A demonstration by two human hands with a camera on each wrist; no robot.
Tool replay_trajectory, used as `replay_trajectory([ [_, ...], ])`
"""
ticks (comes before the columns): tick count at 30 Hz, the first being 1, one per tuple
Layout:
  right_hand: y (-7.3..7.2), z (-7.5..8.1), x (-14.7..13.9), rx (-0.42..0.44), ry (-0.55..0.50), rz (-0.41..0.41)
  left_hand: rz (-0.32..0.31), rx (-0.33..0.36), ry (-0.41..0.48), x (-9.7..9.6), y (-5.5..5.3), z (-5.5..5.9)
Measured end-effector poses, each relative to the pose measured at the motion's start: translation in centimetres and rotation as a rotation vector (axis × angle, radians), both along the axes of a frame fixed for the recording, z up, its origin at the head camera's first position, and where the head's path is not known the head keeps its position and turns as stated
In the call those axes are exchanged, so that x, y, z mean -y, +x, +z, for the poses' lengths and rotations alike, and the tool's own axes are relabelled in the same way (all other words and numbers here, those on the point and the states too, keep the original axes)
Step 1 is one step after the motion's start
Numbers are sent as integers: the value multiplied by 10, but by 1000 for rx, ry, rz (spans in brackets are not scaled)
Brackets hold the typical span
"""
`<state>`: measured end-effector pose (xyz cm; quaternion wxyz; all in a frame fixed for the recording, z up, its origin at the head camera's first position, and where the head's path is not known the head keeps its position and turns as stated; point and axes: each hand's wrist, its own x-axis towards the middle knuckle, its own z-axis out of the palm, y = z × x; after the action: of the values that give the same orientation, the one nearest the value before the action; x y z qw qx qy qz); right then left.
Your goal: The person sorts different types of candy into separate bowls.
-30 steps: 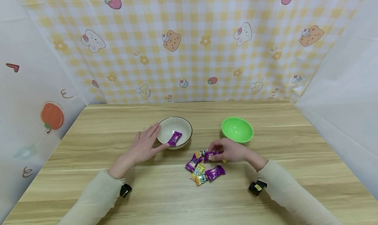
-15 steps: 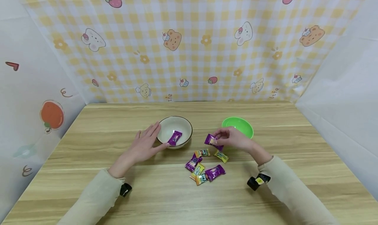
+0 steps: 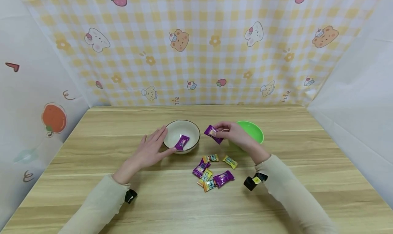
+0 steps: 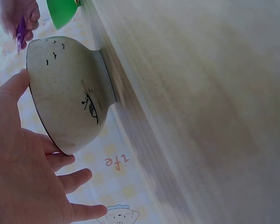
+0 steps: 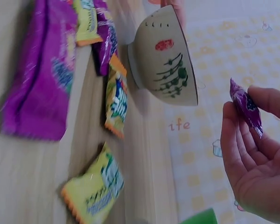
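My right hand (image 3: 241, 138) pinches a purple-wrapped candy (image 3: 211, 131) between thumb and fingers, raised over the table between the two bowls. The same pinch shows in the right wrist view, the purple candy (image 5: 247, 108) held on its edge. My left hand (image 3: 148, 152) rests with fairly straight fingers at the left side of a cream bowl (image 3: 174, 131) with a dark rim. Thumb and fingertips touch that rim in the left wrist view. Inside the bowl lies another purple candy (image 3: 182, 143). Behind my right hand stands a green bowl (image 3: 254, 131), partly hidden.
On the wooden table (image 3: 172, 200), in front of the bowls, lie several more wrapped candies: a purple one (image 3: 223, 178), a yellow one (image 3: 230, 162) off to the right, an orange one (image 3: 210, 158) and others overlapping. A checked cloth (image 3: 196, 56) hangs behind the table.
The right hand has lifted a purple candy from the pile and carried it up and left towards the cream bowl, uncovering the yellow candy. The left hand has stayed at the bowl.
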<state>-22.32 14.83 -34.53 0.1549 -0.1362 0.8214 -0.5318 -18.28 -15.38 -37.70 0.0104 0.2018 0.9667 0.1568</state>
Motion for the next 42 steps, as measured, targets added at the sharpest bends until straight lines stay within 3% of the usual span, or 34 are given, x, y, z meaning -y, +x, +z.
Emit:
replay_trajectory([
  [11, -17, -2, 23, 45, -106, -83, 8, 6, 2, -1, 0, 2],
  [18, -23, 2, 41, 84, -121, -114, 7, 5, 8, -2, 0, 3],
  [29, -24, 11, 65, 63, -62, -120, 2, -1, 1, -1, -1, 2],
  [37, -28, 7, 76, 21, -12, -101, -1, 2, 8, 0, 0, 2],
  [42, -27, 4, 77, 46, -85, -57, 0, 12, 12, 0, 0, 1],
])
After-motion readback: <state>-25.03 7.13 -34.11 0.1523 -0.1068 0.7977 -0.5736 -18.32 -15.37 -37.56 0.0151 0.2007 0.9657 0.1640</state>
